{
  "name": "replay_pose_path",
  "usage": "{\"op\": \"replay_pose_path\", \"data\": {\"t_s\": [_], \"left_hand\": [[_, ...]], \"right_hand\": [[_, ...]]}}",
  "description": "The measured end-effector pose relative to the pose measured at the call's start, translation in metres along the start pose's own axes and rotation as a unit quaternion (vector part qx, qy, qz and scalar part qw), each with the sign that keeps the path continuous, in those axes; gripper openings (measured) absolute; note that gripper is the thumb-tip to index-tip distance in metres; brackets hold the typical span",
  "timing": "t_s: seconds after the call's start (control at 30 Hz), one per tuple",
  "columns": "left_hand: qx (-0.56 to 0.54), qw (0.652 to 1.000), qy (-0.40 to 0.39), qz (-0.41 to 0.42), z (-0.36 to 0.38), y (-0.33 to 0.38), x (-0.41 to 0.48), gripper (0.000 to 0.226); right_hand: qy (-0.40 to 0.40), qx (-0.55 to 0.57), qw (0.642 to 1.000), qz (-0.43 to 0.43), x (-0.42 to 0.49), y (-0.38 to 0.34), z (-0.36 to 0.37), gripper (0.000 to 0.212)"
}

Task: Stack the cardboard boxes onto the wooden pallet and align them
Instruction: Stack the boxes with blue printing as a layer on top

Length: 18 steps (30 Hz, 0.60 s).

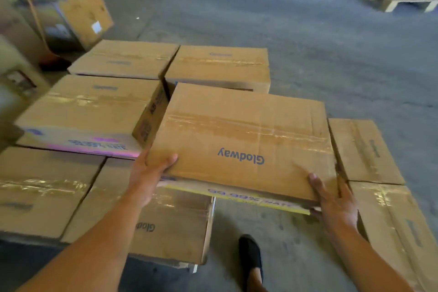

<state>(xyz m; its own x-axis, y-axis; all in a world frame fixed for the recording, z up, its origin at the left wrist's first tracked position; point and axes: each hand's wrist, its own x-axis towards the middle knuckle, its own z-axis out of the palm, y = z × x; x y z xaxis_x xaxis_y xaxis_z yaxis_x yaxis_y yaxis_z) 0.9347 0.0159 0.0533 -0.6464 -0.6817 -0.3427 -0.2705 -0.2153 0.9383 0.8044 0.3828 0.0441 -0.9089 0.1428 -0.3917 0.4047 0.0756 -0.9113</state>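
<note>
Step in hand: placing a box on the second tier. The carried box (241, 135) is held off the stack by its near corners. The left hand (149, 173) has its thumb on top and the rest tucked beneath. The right hand (334, 201) clamps the near right edge, with its fingers (317, 185) laid on the top face. The second-tier box (90, 106) sits just left of the left thumb, and a lower-tier box (166, 225) lies beneath it. The next move is judged to be lowering the box alongside and pushing it flush. The pallet is mostly hidden.
</note>
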Motion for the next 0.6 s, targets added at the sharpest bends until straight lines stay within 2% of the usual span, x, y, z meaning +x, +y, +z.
{"op": "replay_pose_path", "data": {"t_s": [0.17, 0.43, 0.53, 0.57, 0.6], "left_hand": [[0.016, 0.998, 0.056, 0.000, -0.010, -0.004, 0.054, 0.057], [0.027, 0.973, 0.207, -0.096, -0.006, -0.028, 0.139, 0.075], [0.025, 0.962, 0.251, -0.105, 0.000, -0.034, 0.160, 0.059], [0.022, 0.957, 0.270, -0.106, 0.001, -0.034, 0.165, 0.061], [0.017, 0.950, 0.292, -0.111, 0.001, -0.034, 0.170, 0.075]], "right_hand": [[-0.036, -0.022, 0.999, 0.008, 0.047, 0.005, 0.060, 0.085], [-0.059, -0.049, 0.996, 0.037, 0.121, 0.003, 0.135, 0.066], [-0.062, -0.067, 0.995, 0.037, 0.140, 0.001, 0.155, 0.051], [-0.063, -0.072, 0.995, 0.036, 0.145, 0.001, 0.159, 0.044], [-0.063, -0.075, 0.995, 0.037, 0.147, 0.000, 0.164, 0.040]]}}
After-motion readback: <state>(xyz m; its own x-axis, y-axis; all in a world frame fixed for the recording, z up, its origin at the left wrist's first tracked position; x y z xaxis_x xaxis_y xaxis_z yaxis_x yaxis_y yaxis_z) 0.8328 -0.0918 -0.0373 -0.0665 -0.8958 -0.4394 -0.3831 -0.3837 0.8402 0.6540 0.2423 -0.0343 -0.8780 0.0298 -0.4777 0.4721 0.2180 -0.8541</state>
